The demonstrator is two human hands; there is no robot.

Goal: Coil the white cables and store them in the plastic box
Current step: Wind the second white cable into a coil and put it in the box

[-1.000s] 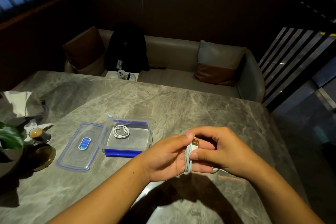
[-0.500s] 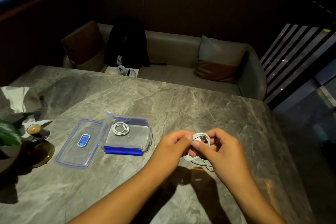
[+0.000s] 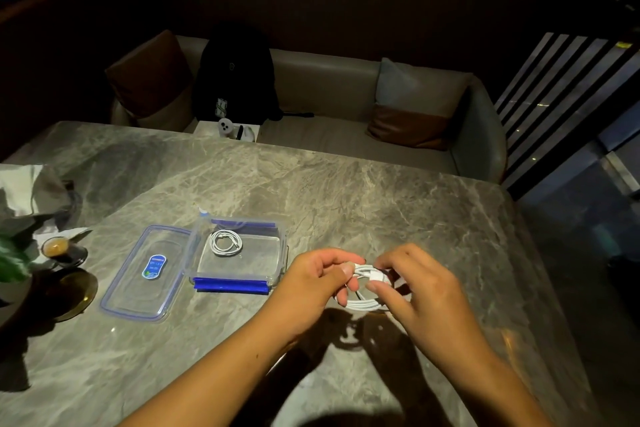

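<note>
Dim room, marble table [image 3: 346, 191], cushioned sofa [image 3: 322, 80]

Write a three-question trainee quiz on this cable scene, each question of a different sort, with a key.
1. True or false: the box already holds a coiled cable.
2. Where is the lid? A) on the box B) flat on the table, left of the box C) in the left hand
3. Fill in: the right hand pinches the plug of the held ____.

Key: 1 true; 2 B; 3 cable.
</note>
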